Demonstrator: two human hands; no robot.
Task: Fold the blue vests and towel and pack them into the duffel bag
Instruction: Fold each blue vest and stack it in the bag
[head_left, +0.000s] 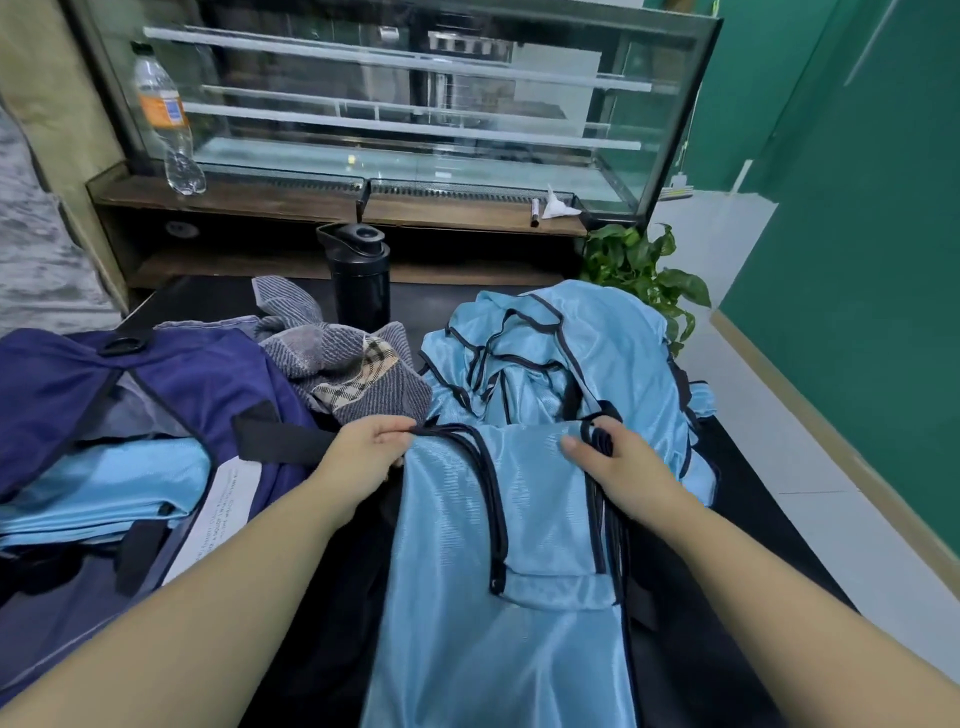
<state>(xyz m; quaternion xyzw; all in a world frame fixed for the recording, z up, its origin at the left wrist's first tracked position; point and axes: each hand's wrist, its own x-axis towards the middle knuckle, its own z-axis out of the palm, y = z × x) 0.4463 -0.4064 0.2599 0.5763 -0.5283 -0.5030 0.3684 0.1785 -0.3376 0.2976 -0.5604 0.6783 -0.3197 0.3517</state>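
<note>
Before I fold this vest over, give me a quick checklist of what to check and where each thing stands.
1. Left hand pinching the vest top edge: ok.
2. Right hand gripping the other corner: ok.
3. Vest lying flat: not ok, trim bunched.
4. Duffel bag open, with room: ok, one folded vest inside.
5. Towel folded: not ok, crumpled.
6. Remaining vests pile folded: not ok.
</note>
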